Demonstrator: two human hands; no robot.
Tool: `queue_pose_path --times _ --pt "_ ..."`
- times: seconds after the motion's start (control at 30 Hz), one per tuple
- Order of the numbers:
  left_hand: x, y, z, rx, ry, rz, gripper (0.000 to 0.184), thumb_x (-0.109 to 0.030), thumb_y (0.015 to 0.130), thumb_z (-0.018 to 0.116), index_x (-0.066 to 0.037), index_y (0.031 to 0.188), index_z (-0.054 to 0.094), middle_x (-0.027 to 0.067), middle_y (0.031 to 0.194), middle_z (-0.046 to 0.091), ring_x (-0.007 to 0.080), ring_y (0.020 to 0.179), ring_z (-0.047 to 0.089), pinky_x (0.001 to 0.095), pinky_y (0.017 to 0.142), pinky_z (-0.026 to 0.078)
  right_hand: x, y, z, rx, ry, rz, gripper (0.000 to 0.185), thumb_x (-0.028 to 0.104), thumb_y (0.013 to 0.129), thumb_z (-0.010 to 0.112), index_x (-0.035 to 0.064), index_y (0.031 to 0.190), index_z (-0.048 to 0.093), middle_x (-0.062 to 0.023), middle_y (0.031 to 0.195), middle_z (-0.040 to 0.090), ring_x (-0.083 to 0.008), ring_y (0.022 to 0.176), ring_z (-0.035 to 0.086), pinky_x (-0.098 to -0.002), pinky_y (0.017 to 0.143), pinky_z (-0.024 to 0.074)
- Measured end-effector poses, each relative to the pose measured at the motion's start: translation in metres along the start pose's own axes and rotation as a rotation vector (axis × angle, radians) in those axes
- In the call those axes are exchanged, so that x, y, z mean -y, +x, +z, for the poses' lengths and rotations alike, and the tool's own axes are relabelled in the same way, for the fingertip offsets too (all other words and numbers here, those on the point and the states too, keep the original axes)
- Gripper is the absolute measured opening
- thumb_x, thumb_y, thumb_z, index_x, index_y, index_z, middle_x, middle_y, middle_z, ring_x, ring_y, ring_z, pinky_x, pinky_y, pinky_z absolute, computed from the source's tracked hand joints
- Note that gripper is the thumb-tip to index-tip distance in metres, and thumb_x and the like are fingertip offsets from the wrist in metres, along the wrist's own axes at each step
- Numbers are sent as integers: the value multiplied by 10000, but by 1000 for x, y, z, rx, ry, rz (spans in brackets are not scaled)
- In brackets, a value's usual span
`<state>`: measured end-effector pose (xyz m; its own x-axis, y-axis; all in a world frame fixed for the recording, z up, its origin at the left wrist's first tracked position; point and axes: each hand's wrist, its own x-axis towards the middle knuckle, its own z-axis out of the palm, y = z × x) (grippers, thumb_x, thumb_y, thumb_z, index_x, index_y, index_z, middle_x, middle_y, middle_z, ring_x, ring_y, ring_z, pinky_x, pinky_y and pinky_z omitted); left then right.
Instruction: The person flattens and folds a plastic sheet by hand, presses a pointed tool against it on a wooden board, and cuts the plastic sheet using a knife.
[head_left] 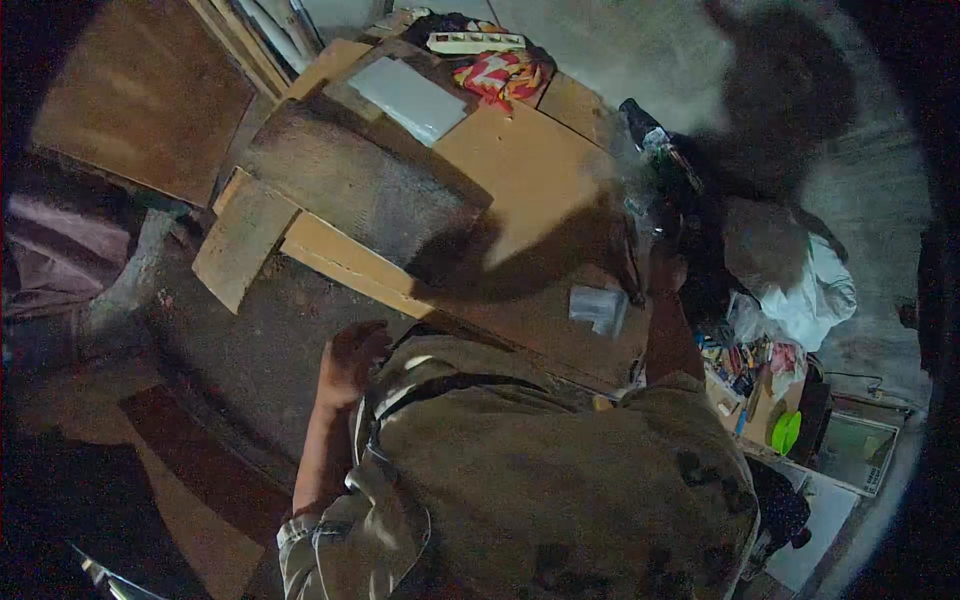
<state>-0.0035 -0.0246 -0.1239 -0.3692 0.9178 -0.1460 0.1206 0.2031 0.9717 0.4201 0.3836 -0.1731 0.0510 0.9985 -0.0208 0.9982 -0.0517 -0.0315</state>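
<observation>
My left hand (356, 357) hangs over the dark floor beside my body, its fingers loosely bent and partly apart, with nothing visible in it. My right hand (664, 272) reaches forward at the right edge of the cardboard-covered surface. Deep shadow hides its fingers, and I cannot make out whether it holds anything. It is nearest to a dark heap with shiny, clear plastic (652, 212). Left of my right forearm, a small clear plastic packet (598, 309) lies on the brown cardboard (535, 170).
A worn dark board (350, 175), a pale flat sheet (408, 98), a red-and-yellow cloth (498, 76) and a white power strip (475, 42) lie ahead. At right are a white bag (815, 290), a box of small items (745, 365) and a green round object (786, 432).
</observation>
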Motion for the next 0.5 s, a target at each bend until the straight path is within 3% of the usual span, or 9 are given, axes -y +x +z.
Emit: queue_pose_path --times 0.1,0.23,0.3,0.33,0.4,0.5 --pt "-11 -5 6 -52 -207 -139 355 -193 894 590 71 1131 593 125 916 667 176 791 629 321 714 500 -7 10 4 7 37 45 460 388 900 547 11 1164 547 -157 1055 620 -289 941 593 -431 819 467" --pt "-16 -11 16 -76 -68 -149 341 -176 903 569 67 1142 583 126 951 659 191 862 631 319 744 496 -9 27 12 42 76 59 479 400 891 554 -2 1151 551 -164 1051 620 -298 935 597 -433 811 470" --pt "-6 -13 20 -18 -386 31 369 -213 900 590 37 1172 572 142 1058 632 211 939 622 322 771 494 -10 38 18 65 97 60 489 406 886 557 -8 1144 553 -168 1050 620 -303 932 599 -434 807 472" --pt "-4 -16 22 -35 -380 26 369 -213 900 590 37 1172 572 142 1058 632 211 939 622 322 771 494 -12 42 21 76 105 57 493 409 884 559 -12 1141 554 -170 1049 620 -306 930 600 -435 804 473" --pt "-2 -18 28 -95 -245 -263 410 -231 881 628 -2 1212 557 155 1161 590 229 972 612 329 778 498 -14 51 27 93 122 55 503 416 879 562 -18 1134 555 -174 1047 620 -310 927 602 -436 800 475" --pt "29 -26 38 -64 -726 -51 443 -193 851 660 -17 1239 539 178 1260 538 263 1054 580 399 852 484 -16 59 33 107 139 61 518 425 872 567 -28 1124 558 -180 1044 620 -318 923 605 -437 794 477"
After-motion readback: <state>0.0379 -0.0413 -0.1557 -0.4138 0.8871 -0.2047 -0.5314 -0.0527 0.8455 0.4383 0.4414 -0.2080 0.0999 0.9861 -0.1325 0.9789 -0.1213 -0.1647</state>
